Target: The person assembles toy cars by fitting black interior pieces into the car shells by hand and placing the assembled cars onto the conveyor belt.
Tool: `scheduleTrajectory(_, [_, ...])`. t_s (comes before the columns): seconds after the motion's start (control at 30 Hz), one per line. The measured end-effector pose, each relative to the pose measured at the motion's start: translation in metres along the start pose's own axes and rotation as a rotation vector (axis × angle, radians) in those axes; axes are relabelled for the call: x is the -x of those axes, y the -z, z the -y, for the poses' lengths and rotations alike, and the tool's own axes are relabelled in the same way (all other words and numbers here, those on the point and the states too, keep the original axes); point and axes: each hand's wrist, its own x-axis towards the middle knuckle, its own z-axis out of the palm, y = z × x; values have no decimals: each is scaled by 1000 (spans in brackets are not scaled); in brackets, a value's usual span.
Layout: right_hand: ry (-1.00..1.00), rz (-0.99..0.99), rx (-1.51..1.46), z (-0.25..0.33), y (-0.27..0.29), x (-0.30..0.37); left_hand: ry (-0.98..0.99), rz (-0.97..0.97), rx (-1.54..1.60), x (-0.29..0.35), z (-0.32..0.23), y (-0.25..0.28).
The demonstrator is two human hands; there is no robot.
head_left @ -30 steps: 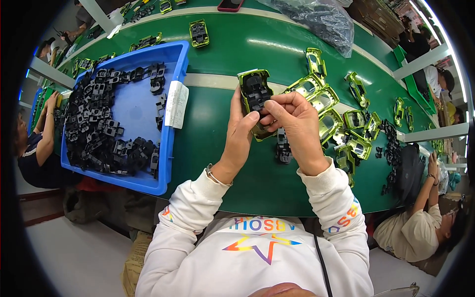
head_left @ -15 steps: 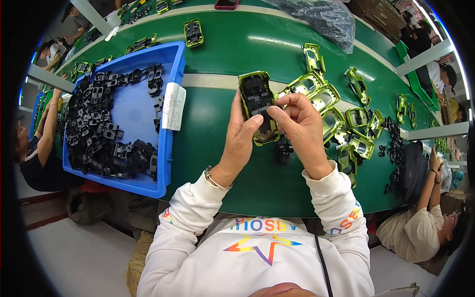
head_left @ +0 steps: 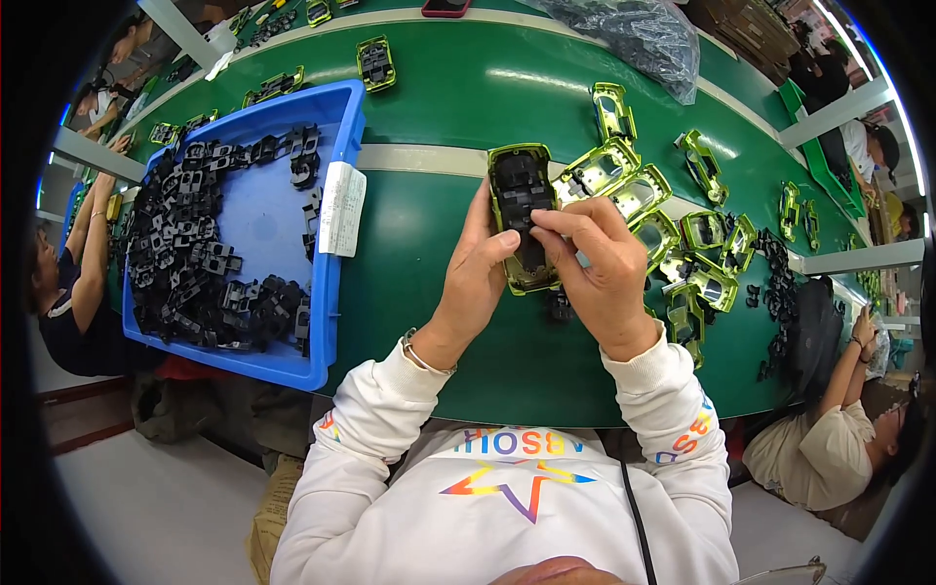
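My left hand [head_left: 470, 278] is closed around the left side of a lime-green toy car body [head_left: 500, 190], its thumb over the near edge. The car body is tilted with its inside toward me, and a black interior piece [head_left: 524, 177] fills it. My right hand [head_left: 597, 268] reaches in from the right, thumb and forefinger pinched together against the middle of the black piece. Whether a small part sits between those fingertips I cannot make out. Right beyond that hand lies a pile of empty lime-green car shells [head_left: 597, 168]. Partly hidden below the car body are loose black parts [head_left: 561, 305].
A blue tray [head_left: 330, 292] of black interior pieces stands on the left of the green table [head_left: 409, 302]. More black parts [head_left: 777, 292] are strewn at the right. A clear plastic bag [head_left: 634, 44] lies at the back. Co-workers sit at both sides.
The car body has moved slightly right and turned a little more upright. My right fingertips have shifted onto the middle of the black interior piece.
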Motion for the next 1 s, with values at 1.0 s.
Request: scheduleTrajectory(1.0, [150,33,93,-10,13,-3,92,0,35,3,7,1])
